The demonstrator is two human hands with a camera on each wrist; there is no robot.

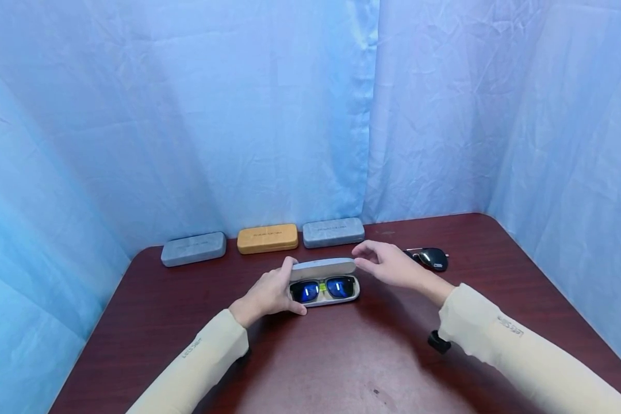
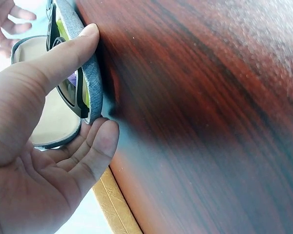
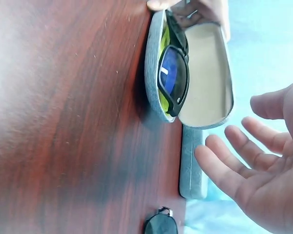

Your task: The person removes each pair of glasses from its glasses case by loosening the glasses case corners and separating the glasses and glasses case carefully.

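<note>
Item: open glasses case [image 1: 324, 284] with sunglasses [image 1: 323, 288], centre of the tabletop [image 1: 341, 356].

Left grip: our left hand [image 1: 269, 294] clasps the case's left end. The wrist view shows the thumb [image 2: 63, 58] curled over the front rim of the tray and the fingers [image 2: 95, 146] cupped round the end, so this grip is closed on the case.

Right grip: our right hand [image 1: 388, 264] hangs with fingers relaxed and spread just beside the lid's right end. From the head view we cannot tell whether the fingertips touch it; the right wrist view shows the fingers [image 3: 234, 161] apart from the lid [image 3: 207, 73], holding nothing.

Orientation: the case's long axis runs left to right across us, between the two hands. The lid [image 1: 323, 268] stands raised along the far edge, its lining facing us. The sunglasses lie in the tray, blue lenses facing up and toward us.

Nearer hand: we judge the left, already on the tray; the right is nearer the lid.

Beyond: three closed cases along the far edge, grey [image 1: 193, 248], orange [image 1: 267, 238], grey [image 1: 333, 232]; dark sunglasses [image 1: 430, 258] right of our right hand.
</note>
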